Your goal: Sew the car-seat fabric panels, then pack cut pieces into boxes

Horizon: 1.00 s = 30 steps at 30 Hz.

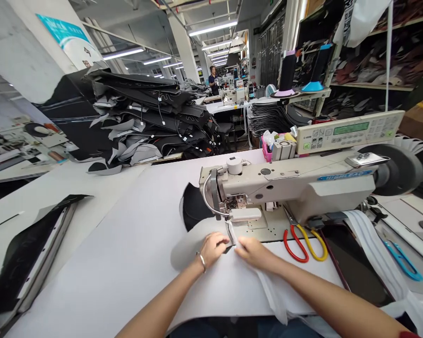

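Watching from far off. Nearest: one white strip (273, 291), long way going from sewing machine (285, 188) down toward me, to right. Right hand (255, 251) closed on strip, on top of pale sheet (127, 263). Left hand (213, 249) half curled just beside it, cannot tell if gripping. One bracelet (202, 261) on left wrist. Strip top end just by machine foot. One red-yellow scissors (303, 244) right of hands, one blue snips (403, 260) past them. Farther: one big pile of black pieces (151, 112), two thread cones (303, 70), one co-worker (213, 80).
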{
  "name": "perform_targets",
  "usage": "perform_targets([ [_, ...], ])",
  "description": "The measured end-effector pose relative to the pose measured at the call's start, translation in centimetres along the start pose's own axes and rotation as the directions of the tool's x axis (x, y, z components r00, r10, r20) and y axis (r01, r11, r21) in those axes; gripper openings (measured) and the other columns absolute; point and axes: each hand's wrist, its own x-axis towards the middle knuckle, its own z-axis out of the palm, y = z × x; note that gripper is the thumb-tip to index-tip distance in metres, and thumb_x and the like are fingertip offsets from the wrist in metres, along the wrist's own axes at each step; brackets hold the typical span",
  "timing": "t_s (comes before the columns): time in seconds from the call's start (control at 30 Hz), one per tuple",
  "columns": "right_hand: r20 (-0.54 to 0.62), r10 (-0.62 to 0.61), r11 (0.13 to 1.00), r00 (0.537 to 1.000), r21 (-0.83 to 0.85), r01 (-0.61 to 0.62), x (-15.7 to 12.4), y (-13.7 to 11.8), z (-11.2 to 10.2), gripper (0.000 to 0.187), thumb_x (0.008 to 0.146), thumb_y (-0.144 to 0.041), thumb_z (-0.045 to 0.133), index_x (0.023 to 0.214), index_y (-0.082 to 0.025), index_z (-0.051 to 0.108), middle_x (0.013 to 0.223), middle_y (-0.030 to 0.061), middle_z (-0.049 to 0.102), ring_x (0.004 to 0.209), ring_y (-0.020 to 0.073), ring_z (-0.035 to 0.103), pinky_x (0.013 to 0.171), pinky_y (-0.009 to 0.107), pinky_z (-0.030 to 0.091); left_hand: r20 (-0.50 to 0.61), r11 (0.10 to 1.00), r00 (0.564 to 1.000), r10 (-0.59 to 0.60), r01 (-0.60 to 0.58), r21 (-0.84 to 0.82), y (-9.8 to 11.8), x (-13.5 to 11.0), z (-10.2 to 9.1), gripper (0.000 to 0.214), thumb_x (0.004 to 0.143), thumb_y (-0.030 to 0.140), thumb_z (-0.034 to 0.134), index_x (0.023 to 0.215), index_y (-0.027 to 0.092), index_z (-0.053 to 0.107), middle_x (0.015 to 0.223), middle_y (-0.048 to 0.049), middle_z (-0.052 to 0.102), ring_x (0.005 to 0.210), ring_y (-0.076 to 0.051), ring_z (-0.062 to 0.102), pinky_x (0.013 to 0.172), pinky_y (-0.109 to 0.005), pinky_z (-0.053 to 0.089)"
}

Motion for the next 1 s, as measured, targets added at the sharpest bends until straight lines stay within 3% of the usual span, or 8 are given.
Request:
perform_targets([
  [0.1, 0.044, -0.204, 0.979, 0.978, 0.007, 0.204, -1.6, -2.0, 1.8, 0.005, 0.075, -0.019, 0.045, 0.075, -0.015, 0.049, 0.075, 0.0029, 0.057, 0.066, 0.0121, 0.05, 0.057, 0.021, 0.034, 0.053, 0.779, 0.891, -0.451, 0.422, -0.463, 1.2, 0.7, 2.2, 0.012, 0.065, 0.024, 0.048, 0.064, 0.014, 0.054, 0.055, -0.0008, 0.055, 0.052, -0.012, 0.052, 0.054, -0.027, 0.044],
  [0.2, 0.134, -0.297, 0.952, 0.945, -0.033, 0.304, -3.0, -1.6, 0.6, 0.012, 0.079, -0.028, 0.045, 0.077, -0.018, 0.051, 0.078, 0.0016, 0.057, 0.069, 0.0124, 0.052, 0.058, 0.02, 0.035, 0.103, 0.672, 0.837, -0.537, 0.498, -0.548, 1.0, 1.3, 3.2, 0.01, 0.062, 0.02, 0.051, 0.058, 0.011, 0.051, 0.046, 0.0009, 0.05, 0.038, -0.005, 0.042, 0.039, -0.018, 0.034],
  [0.3, -0.066, -0.022, 0.943, 0.998, -0.334, -0.001, -4.9, 1.7, -2.7, 0.025, 0.085, -0.03, 0.036, 0.077, -0.015, 0.054, 0.078, 0.0067, 0.058, 0.071, 0.0166, 0.054, 0.062, 0.025, 0.038, 0.149, 0.61, 0.829, -0.539, 0.505, -0.611, 0.2, 1.1, 2.7, 0.008, 0.06, 0.017, 0.052, 0.061, 0.009, 0.052, 0.047, 0.0024, 0.05, 0.033, 0.0, 0.029, 0.032, -0.014, 0.017],
  [0.47, -0.389, 0.229, 0.59, 0.892, -0.674, -0.445, -8.4, 8.6, -5.1, 0.026, 0.08, -0.021, 0.044, 0.099, -0.006, 0.054, 0.079, 0.0184, 0.055, 0.073, 0.0284, 0.055, 0.059, 0.035, 0.042, 0.209, 0.541, 0.838, -0.504, 0.495, -0.68, -0.7, 0.4, 1.9, 0.014, 0.06, 0.019, 0.054, 0.068, 0.008, 0.055, 0.049, 0.0032, 0.05, 0.031, 0.002, 0.025, 0.032, -0.013, 0.01],
  [0.63, -0.358, 0.343, 0.745, 0.869, -0.46, -0.483, -9.5, 11.9, -5.0, 0.049, 0.072, -0.007, 0.04, 0.12, -0.005, 0.038, 0.09, 0.0171, 0.054, 0.081, 0.0245, 0.054, 0.067, 0.033, 0.042, 0.231, 0.499, 0.841, -0.49, 0.487, -0.717, -0.9, 0.2, 1.9, 0.012, 0.061, 0.018, 0.053, 0.067, 0.007, 0.054, 0.047, 0.0038, 0.047, 0.03, 0.002, 0.024, 0.032, -0.013, 0.01],
  [0.77, -0.103, 0.471, 0.88, 0.876, 0.129, -0.458, -9.4, 10.5, -6.3, 0.055, 0.071, -0.02, 0.042, 0.124, -0.014, 0.031, 0.072, 0.0029, 0.052, 0.064, 0.0157, 0.052, 0.057, 0.025, 0.04, 0.267, 0.443, 0.838, -0.475, 0.49, -0.751, -1.1, 0.3, 1.5, 0.009, 0.061, 0.015, 0.052, 0.064, 0.007, 0.054, 0.048, 0.0025, 0.047, 0.031, 0.003, 0.025, 0.032, -0.013, 0.01],
  [0.87, 0.233, 0.355, 0.735, 0.905, 0.529, -0.424, -8.5, 7.5, -6.9, 0.052, 0.07, -0.027, 0.043, 0.12, -0.018, 0.032, 0.053, -0.0068, 0.039, 0.044, 0.0089, 0.039, 0.043, 0.02, 0.031, 0.296, 0.391, 0.837, -0.46, 0.49, -0.779, -1.4, 0.4, 1.3, 0.008, 0.062, 0.014, 0.052, 0.064, 0.006, 0.054, 0.049, 0.0011, 0.048, 0.032, 0.002, 0.025, 0.032, -0.013, 0.01],
  [1.0, 0.643, 0.155, 0.574, 0.75, 0.559, -0.598, -5.0, 3.9, -7.1, 0.053, 0.059, -0.018, 0.042, 0.112, -0.016, 0.038, 0.051, -0.0063, 0.043, 0.04, 0.0075, 0.039, 0.041, 0.018, 0.03, 0.321, 0.33, 0.832, -0.451, 0.49, -0.806, -1.6, 0.3, 1.0, 0.009, 0.064, 0.013, 0.051, 0.066, 0.005, 0.055, 0.05, 0.0003, 0.048, 0.033, 0.002, 0.026, 0.031, -0.012, 0.011],
])
